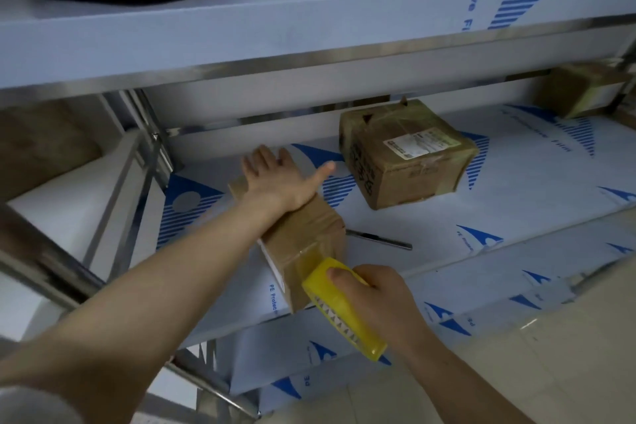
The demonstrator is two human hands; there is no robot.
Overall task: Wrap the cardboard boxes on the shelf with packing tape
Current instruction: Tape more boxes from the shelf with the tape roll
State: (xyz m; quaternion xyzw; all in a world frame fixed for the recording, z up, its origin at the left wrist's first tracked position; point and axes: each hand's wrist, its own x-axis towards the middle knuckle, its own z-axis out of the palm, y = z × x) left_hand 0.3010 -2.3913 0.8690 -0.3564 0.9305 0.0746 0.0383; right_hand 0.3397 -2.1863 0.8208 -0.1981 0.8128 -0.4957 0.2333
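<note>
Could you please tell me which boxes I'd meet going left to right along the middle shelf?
The narrow box under the left hand → large labelled box → small box at far right. The tape dispenser in the right hand overlaps the first box: omitted.

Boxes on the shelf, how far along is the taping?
Done: the labelled box and the corner box look taped. In hand: left hand presses the near box while right hand holds the dispenser at its end. Remaining: finishing that box.

bare left grip (pixel 278 179) and right grip (pixel 382 299); pale grey sleeve (pixel 24 404) at the left upper arm.
</note>
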